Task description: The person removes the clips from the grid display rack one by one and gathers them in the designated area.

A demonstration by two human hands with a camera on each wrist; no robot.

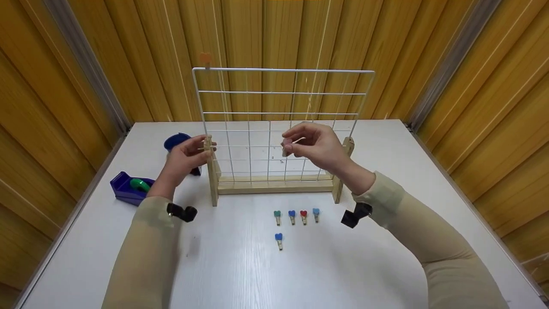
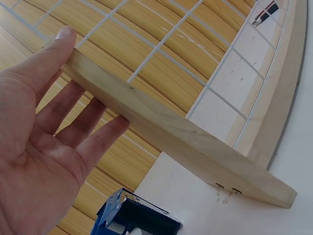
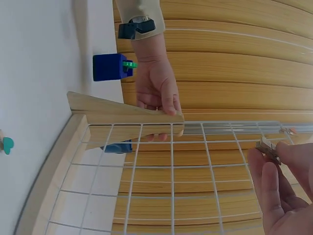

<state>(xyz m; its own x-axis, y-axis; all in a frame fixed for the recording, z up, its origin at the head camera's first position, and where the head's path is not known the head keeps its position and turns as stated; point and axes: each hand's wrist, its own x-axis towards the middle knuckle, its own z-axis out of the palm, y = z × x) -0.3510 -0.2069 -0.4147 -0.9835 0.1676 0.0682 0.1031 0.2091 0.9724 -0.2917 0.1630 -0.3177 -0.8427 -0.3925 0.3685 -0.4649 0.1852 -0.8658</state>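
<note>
A white wire grid (image 1: 283, 69) stands upright in a wooden base, its side posts rising left and right. My left hand (image 1: 183, 158) holds the top of the left wooden post (image 2: 161, 122), thumb on one side and fingers on the other. In front of the grid, my right hand (image 1: 319, 143) pinches a small wooden clothespin (image 3: 268, 148) with a pinkish top between thumb and fingers. An orange heart clothespin (image 1: 206, 58) sits on the grid's top wire at the left. On the table lie heart clothespins: green (image 1: 277, 214), blue (image 1: 292, 213), red (image 1: 303, 213), light blue (image 1: 316, 212), and another blue one (image 1: 279, 237) nearer me.
Left of the stand is a dark blue tape dispenser (image 1: 124, 189) with a green roll (image 1: 140, 185). A blue container (image 1: 176, 139) stands behind my left hand, partly hidden by it. Corrugated yellow-brown walls (image 1: 283, 34) enclose the white table (image 1: 240, 266) at the back and sides.
</note>
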